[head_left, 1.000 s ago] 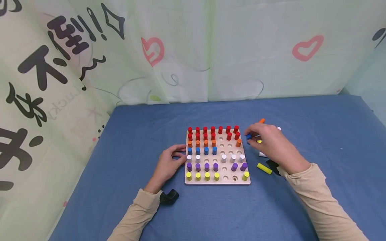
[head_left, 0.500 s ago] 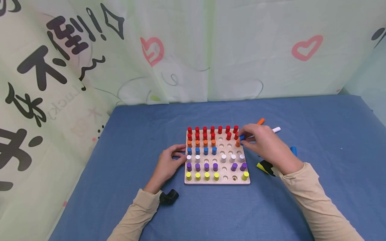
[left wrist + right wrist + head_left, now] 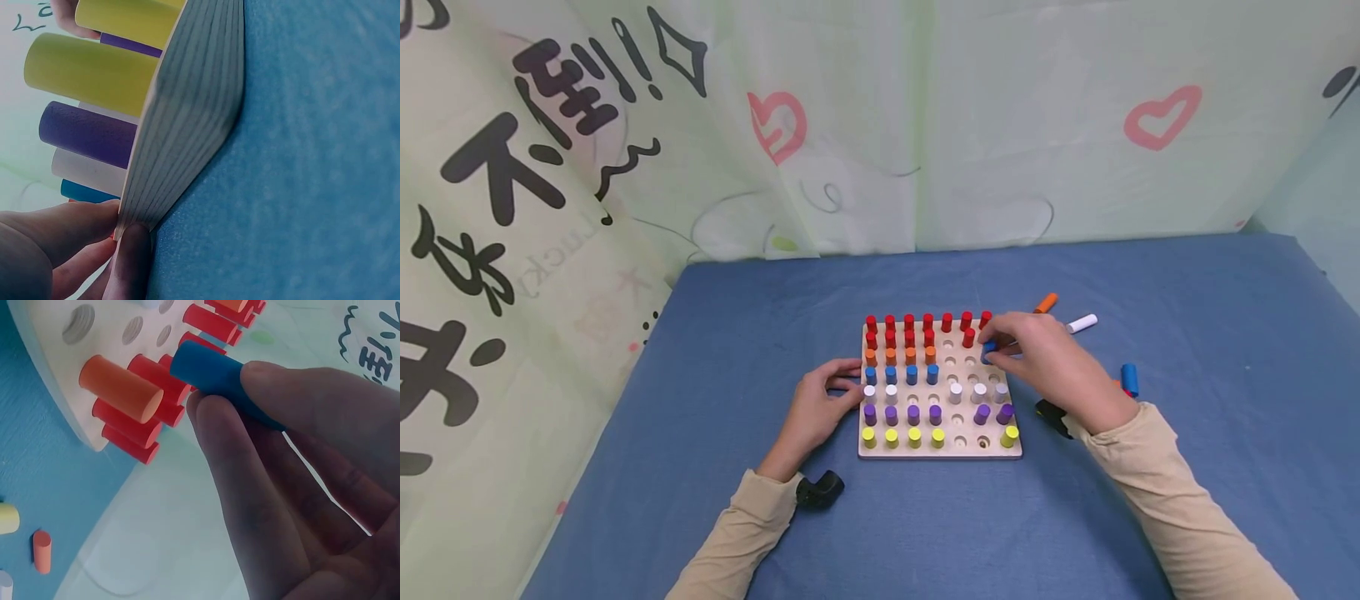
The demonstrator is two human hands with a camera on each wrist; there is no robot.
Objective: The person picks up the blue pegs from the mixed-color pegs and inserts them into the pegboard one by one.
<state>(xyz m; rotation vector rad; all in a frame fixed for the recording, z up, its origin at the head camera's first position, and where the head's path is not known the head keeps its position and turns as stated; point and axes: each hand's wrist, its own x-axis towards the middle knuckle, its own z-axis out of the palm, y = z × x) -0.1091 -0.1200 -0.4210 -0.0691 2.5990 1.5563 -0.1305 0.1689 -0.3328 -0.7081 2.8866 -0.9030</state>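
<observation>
Right hand (image 3: 1052, 367) pinches a blue peg (image 3: 215, 378) in its fingertip grip over the board's (image 3: 940, 450) upper right, peg lying tilted, empty holes around 8 o'clock from it, left hand (image 3: 820, 408) gripping the board's left edge.

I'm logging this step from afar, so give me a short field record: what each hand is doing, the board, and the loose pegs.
right hand: pinches a blue peg over the board's far right part
left hand: holds the left edge of the wooden peg board
loose pegs on the blue table: orange peg, white peg, second blue peg
board: several holes unfilled
</observation>
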